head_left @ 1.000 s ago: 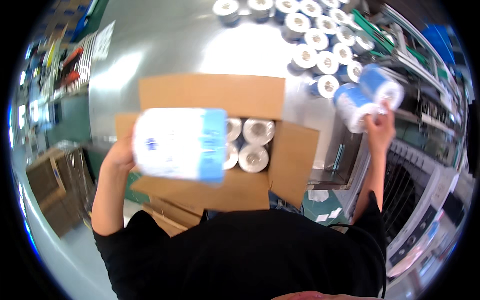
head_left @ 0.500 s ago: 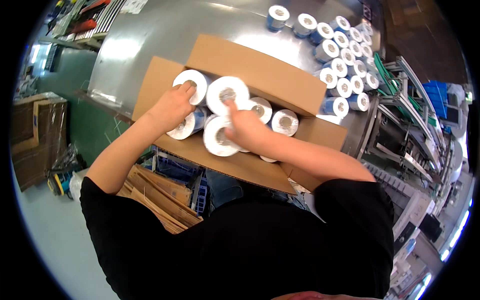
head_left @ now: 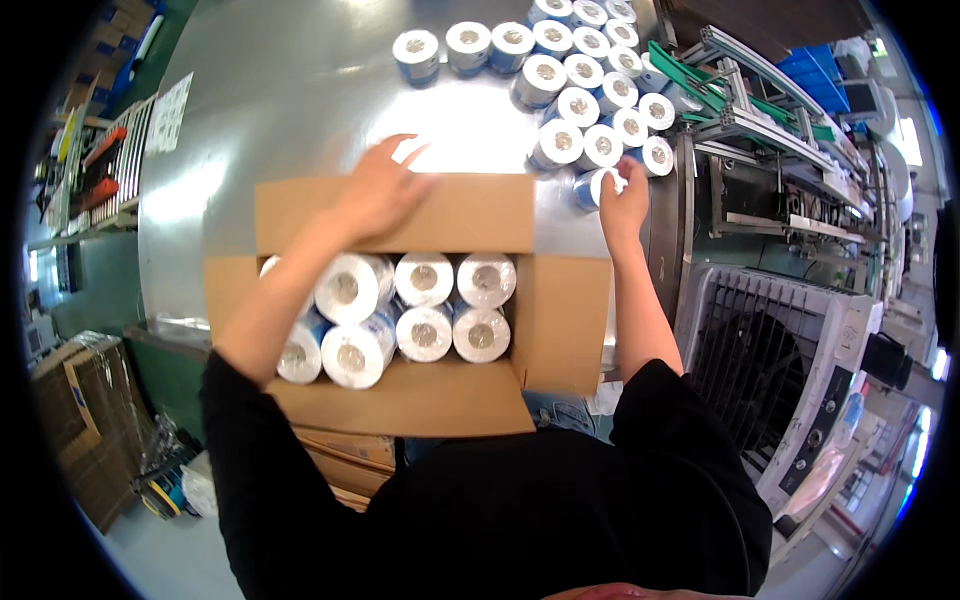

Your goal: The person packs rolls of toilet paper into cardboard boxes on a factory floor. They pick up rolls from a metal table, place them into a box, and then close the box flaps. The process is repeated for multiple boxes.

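Observation:
An open cardboard box (head_left: 560,320) stands on the steel table in front of me, packed with several white paper rolls in blue wrap (head_left: 440,305). My left hand (head_left: 385,190) lies over the box's far flap, fingers spread and holding nothing. My right hand (head_left: 625,200) reaches past the box's right corner and closes on a single roll (head_left: 592,187) at the near edge of a cluster of loose rolls (head_left: 580,105). My left forearm crosses over the rolls at the box's left side and hides part of them.
The shiny steel table (head_left: 280,110) stretches away to the back. A conveyor frame with green rails (head_left: 740,110) and a white grilled unit (head_left: 770,340) stand on the right. Flat cardboard stacks (head_left: 95,420) sit on the floor at the left, below a shelf of tools (head_left: 95,170).
Both hands have come out of the box. The left has moved up onto the far flap, and the right has swung out to the loose rolls on the right.

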A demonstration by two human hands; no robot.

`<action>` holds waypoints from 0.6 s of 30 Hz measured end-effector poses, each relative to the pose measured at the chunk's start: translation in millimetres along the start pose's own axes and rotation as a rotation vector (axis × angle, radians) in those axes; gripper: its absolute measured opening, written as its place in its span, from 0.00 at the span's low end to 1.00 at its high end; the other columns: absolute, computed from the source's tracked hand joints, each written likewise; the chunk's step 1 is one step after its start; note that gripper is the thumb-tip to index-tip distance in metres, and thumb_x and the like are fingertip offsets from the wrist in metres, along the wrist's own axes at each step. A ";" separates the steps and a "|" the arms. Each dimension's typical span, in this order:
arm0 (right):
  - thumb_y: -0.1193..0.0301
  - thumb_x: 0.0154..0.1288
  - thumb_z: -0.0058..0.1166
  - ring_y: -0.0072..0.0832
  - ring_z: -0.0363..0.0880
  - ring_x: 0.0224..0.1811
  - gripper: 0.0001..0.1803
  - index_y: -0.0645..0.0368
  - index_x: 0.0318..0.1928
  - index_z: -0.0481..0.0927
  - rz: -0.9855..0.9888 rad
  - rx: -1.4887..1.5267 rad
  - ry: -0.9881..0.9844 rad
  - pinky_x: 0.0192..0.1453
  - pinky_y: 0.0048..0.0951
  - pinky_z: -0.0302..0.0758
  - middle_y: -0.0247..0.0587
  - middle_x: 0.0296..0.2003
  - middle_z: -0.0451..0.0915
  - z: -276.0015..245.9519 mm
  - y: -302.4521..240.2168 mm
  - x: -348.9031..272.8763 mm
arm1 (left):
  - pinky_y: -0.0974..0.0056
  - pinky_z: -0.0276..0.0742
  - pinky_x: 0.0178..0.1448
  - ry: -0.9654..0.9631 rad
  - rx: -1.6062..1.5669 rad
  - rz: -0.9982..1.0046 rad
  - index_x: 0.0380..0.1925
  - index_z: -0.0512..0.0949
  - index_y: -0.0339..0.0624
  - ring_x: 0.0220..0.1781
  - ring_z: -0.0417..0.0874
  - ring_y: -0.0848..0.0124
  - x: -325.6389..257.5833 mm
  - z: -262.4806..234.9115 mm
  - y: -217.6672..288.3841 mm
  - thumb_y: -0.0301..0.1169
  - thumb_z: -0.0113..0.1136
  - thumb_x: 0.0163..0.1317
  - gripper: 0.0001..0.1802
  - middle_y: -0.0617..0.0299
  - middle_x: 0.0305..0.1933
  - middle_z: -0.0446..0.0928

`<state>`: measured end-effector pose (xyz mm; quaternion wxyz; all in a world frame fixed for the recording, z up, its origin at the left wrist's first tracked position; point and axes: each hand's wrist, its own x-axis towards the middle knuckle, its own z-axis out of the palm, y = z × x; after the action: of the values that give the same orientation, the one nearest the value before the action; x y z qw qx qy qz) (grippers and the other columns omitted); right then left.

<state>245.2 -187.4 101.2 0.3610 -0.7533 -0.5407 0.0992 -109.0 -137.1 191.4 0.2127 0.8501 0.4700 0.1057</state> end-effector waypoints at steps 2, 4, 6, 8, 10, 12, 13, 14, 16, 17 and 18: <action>0.70 0.57 0.58 0.44 0.71 0.56 0.31 0.50 0.63 0.67 0.053 -0.299 -0.172 0.53 0.42 0.72 0.48 0.51 0.75 14.0 54.1 3.9 | 0.54 0.60 0.70 -0.330 -0.092 -0.154 0.59 0.68 0.31 0.66 0.66 0.49 31.0 77.0 3.4 0.49 0.52 0.65 0.33 0.42 0.63 0.67; 0.69 0.55 0.59 0.48 0.69 0.58 0.39 0.41 0.68 0.60 0.078 -0.556 -0.380 0.54 0.44 0.72 0.49 0.53 0.73 17.5 82.2 16.7 | 0.54 0.63 0.68 -0.401 -0.293 -0.166 0.60 0.68 0.36 0.64 0.68 0.49 57.8 137.2 3.1 0.49 0.50 0.66 0.32 0.42 0.62 0.68; 0.68 0.53 0.60 0.50 0.71 0.55 0.47 0.28 0.72 0.51 0.127 -0.760 -0.578 0.56 0.44 0.73 0.52 0.52 0.73 18.2 113.5 32.3 | 0.54 0.64 0.67 -0.418 -0.321 -0.194 0.59 0.70 0.39 0.64 0.68 0.50 93.8 155.1 22.8 0.46 0.52 0.65 0.28 0.43 0.61 0.69; 0.69 0.53 0.59 0.50 0.74 0.52 0.48 0.27 0.71 0.51 0.085 -0.541 -0.779 0.55 0.43 0.74 0.52 0.52 0.74 18.8 140.5 63.1 | 0.54 0.66 0.66 -0.324 -0.346 -0.152 0.58 0.72 0.44 0.65 0.67 0.51 125.4 167.1 33.5 0.42 0.55 0.63 0.25 0.46 0.61 0.69; 0.71 0.52 0.58 0.48 0.79 0.46 0.48 0.26 0.71 0.51 -0.115 -0.362 -0.835 0.51 0.42 0.76 0.52 0.48 0.76 24.5 162.5 77.6 | 0.54 0.66 0.66 -0.204 -0.163 0.052 0.58 0.72 0.49 0.66 0.66 0.52 158.5 182.7 40.9 0.36 0.58 0.59 0.25 0.48 0.62 0.68; 0.72 0.52 0.57 0.47 0.80 0.44 0.48 0.26 0.71 0.51 -0.079 -0.379 -0.902 0.48 0.42 0.76 0.52 0.45 0.78 33.8 161.1 88.0 | 0.54 0.64 0.67 -0.103 0.051 0.242 0.58 0.73 0.55 0.68 0.64 0.54 193.6 200.6 41.7 0.32 0.61 0.55 0.28 0.50 0.64 0.66; 0.72 0.52 0.57 0.47 0.80 0.43 0.48 0.26 0.71 0.51 -0.065 -0.390 -0.936 0.47 0.42 0.77 0.52 0.43 0.79 38.9 155.9 91.3 | 0.53 0.62 0.69 -0.066 0.174 0.339 0.58 0.73 0.57 0.69 0.62 0.54 215.7 210.7 39.6 0.31 0.62 0.52 0.29 0.51 0.65 0.65; 0.73 0.53 0.57 0.47 0.81 0.40 0.45 0.31 0.70 0.55 -0.074 -0.372 -0.894 0.45 0.42 0.77 0.52 0.39 0.80 43.7 156.3 87.5 | 0.53 0.60 0.70 -0.029 0.293 0.436 0.58 0.73 0.60 0.70 0.61 0.55 233.8 219.9 36.1 0.30 0.64 0.50 0.31 0.52 0.67 0.63; 0.72 0.53 0.58 0.47 0.81 0.40 0.43 0.36 0.69 0.57 -0.053 -0.366 -0.931 0.45 0.43 0.77 0.51 0.37 0.81 51.1 153.4 78.9 | 0.52 0.54 0.74 -0.228 0.423 0.458 0.57 0.74 0.60 0.72 0.57 0.57 265.1 225.0 35.0 0.30 0.65 0.47 0.32 0.54 0.68 0.62; 0.72 0.53 0.58 0.46 0.81 0.40 0.42 0.38 0.68 0.58 -0.042 -0.363 -0.947 0.44 0.44 0.77 0.51 0.36 0.81 54.3 150.1 74.5 | 0.52 0.51 0.75 -0.326 0.491 0.471 0.57 0.75 0.60 0.73 0.56 0.58 278.2 226.6 35.3 0.30 0.66 0.46 0.32 0.55 0.68 0.62; 0.71 0.53 0.60 0.46 0.81 0.39 0.40 0.43 0.67 0.59 -0.073 -0.382 -0.929 0.44 0.44 0.77 0.51 0.34 0.81 55.6 143.0 70.6 | 0.53 0.42 0.78 -0.410 0.467 0.475 0.51 0.80 0.58 0.75 0.52 0.60 287.2 232.8 28.8 0.34 0.68 0.44 0.28 0.55 0.69 0.60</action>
<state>349.3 -122.6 -14.9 -0.0590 -0.6627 -0.6789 0.3105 154.9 30.8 -7.7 0.0729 0.9642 0.2193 -0.1300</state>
